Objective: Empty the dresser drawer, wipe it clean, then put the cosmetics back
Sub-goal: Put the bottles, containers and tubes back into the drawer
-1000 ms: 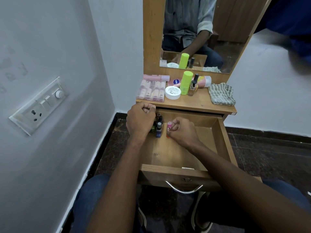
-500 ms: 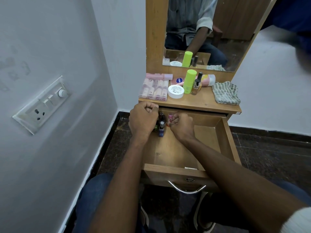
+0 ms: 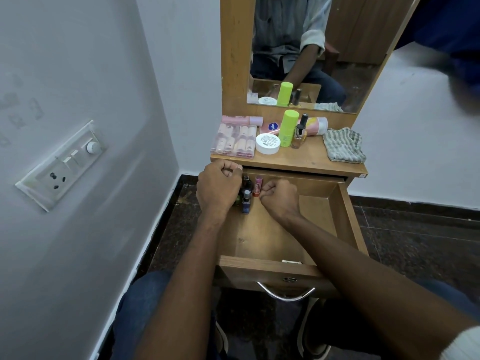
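The open wooden drawer [image 3: 324, 224] holds a small cluster of nail polish bottles [image 3: 246, 200] in its back left corner. My left hand [image 3: 219, 187] is curled into a fist pressed against the left side of that cluster, with nothing visible inside the fingers. My right hand [image 3: 279, 200] pinches the base of a pink bottle [image 3: 258, 184] standing upright just right of the dark bottles. More cosmetics sit on the dresser top [image 3: 306, 162]: a clear case of tubes [image 3: 235, 141], a white jar [image 3: 267, 144], a green stick [image 3: 287, 128] and a nail polish bottle [image 3: 299, 135].
A striped cloth [image 3: 344, 145] lies at the dresser top's right end, below the mirror [image 3: 311, 48]. The wall with a switch panel [image 3: 62, 165] is close on the left. The drawer's metal handle [image 3: 285, 294] is above my knees. Dark tiled floor surrounds the dresser.
My right hand carried the pink bottle toward the back left of the drawer, up beside the dark bottles. My left hand stayed curled against the cluster.
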The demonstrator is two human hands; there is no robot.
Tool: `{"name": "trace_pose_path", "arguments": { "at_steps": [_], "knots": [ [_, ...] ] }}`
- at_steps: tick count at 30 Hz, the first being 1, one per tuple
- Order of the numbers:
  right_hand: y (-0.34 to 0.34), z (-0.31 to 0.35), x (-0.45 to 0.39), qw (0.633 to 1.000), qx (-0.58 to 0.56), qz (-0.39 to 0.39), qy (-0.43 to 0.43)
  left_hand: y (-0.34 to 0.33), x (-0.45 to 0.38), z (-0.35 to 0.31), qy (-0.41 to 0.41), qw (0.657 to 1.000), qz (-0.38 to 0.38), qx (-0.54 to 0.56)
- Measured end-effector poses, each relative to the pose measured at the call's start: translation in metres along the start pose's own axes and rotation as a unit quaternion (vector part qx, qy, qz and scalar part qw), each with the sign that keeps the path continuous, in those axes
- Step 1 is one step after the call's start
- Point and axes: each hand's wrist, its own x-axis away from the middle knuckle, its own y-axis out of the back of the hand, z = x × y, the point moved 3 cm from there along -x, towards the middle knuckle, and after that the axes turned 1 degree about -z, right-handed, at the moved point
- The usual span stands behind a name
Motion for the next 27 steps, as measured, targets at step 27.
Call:
{"name": "trace_pose_path", "arguments": {
  "at_steps": [27],
  "knots": [
    [0.09,0.024,-0.077,0.964,-0.046,-0.252,0.071,-0.001,-0.002,0.001,-0.003,1.0,-0.005,-0.007]
  ]
}}
